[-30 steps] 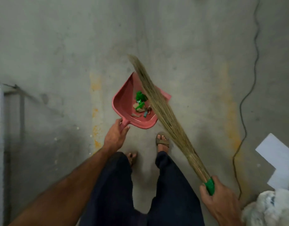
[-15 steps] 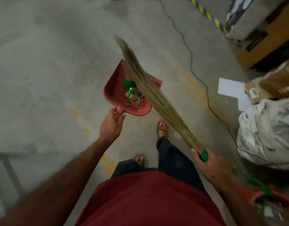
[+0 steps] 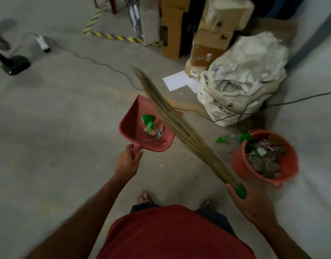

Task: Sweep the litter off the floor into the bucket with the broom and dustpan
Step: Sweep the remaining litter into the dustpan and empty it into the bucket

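Litter point(image 3: 151, 128), a small heap of green wrappers and pale scraps, sits in the well of a red dustpan point(image 3: 134, 120) held above the concrete floor point(image 3: 58, 113) at centre frame. The left hand point(image 3: 127, 161) is clenched round the pan's stub handle at its lower edge; the right hand point(image 3: 249, 200), lower right, grasps the green grip of a grass broom point(image 3: 181, 128) whose bristles slant up and across the pan's right side. An orange bucket point(image 3: 289, 165), already well filled with rubbish, stands on the floor at right, apart from the pan. The load looks loose and light, so a tilt of the pan on the way over, or a brush from the bristles, could tip pieces back onto the floor. A full bucket may also shed what is poured in, and green scraps point(image 3: 222, 139) already lie just beside its rim. A black cable point(image 3: 105, 65) trailing across the floor near a white sack point(image 3: 244, 79) is a likely snag underfoot.
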